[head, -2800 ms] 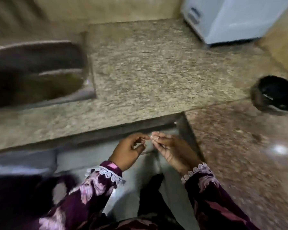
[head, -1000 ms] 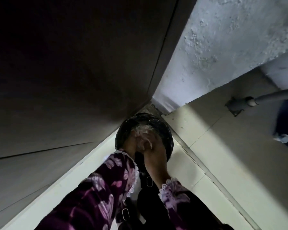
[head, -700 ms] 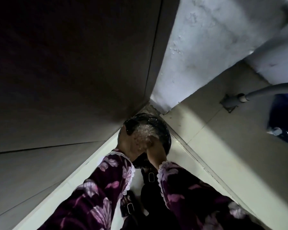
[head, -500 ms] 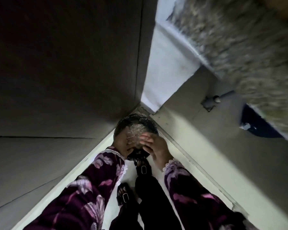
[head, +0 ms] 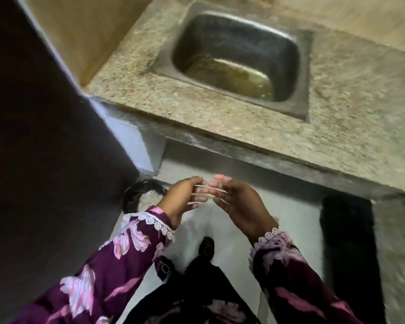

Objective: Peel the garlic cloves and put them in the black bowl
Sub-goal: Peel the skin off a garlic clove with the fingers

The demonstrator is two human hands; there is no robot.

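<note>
My left hand [head: 180, 199] and my right hand [head: 240, 204] hover side by side above the floor, below the counter's front edge. Their fingers are stretched out and the fingertips almost meet. Neither hand holds anything, and I see no garlic clove. Both are blurred by motion. A black round container [head: 136, 195] stands on the floor just left of my left hand, with pale scraps showing inside it. My left hand hides part of it.
A speckled stone counter [head: 337, 108] runs across the top with a steel sink [head: 234, 54] sunk into it. A dark wall or door [head: 45, 160] fills the left. A dark mat [head: 351, 242] lies on the pale floor at right. My shoes [head: 206, 246] are below.
My view has swung up from the floor corner to the sink and counter. Both hands have lifted out of the black container and now hover beside it, spread and holding nothing.
</note>
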